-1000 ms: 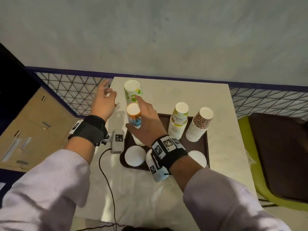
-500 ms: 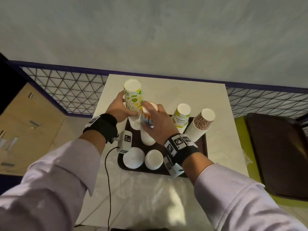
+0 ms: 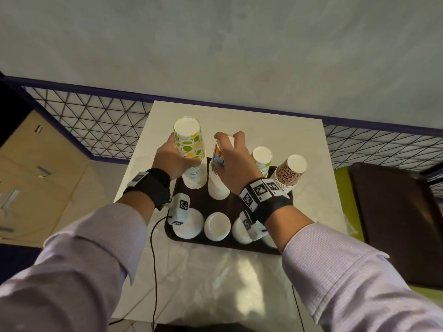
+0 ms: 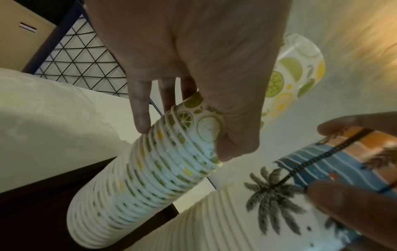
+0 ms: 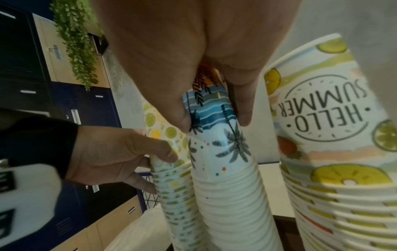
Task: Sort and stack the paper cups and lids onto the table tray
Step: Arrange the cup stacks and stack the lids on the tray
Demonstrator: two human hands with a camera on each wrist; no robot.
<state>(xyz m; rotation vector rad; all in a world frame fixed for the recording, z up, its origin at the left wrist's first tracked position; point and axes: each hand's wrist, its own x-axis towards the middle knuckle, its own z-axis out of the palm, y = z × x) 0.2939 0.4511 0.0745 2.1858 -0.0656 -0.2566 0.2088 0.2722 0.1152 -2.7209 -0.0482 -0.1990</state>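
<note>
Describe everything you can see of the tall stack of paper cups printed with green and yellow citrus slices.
The stack of citrus-print paper cups stands upside down, bases upward, at the far left of the dark brown tray. The top cup shows lime and lemon slices on white; below it many rolled rims form tight ridges. The left hand grips it about mid-height, thumb on the near side. It stands close beside the palm-tree-print stack.

A white desk [image 3: 282,130] stands against a pale grey wall [image 3: 227,44], in front of a dark-framed wire mesh panel [image 3: 91,121] with a triangular pattern. To the left are light wooden cabinets [image 3: 36,164]. To the right, a second dark tray [image 3: 395,216] lies on a green surface [image 3: 345,188]. The right wrist view shows dark blue lockers [image 5: 86,108] and a hanging green plant [image 5: 75,39].
</note>
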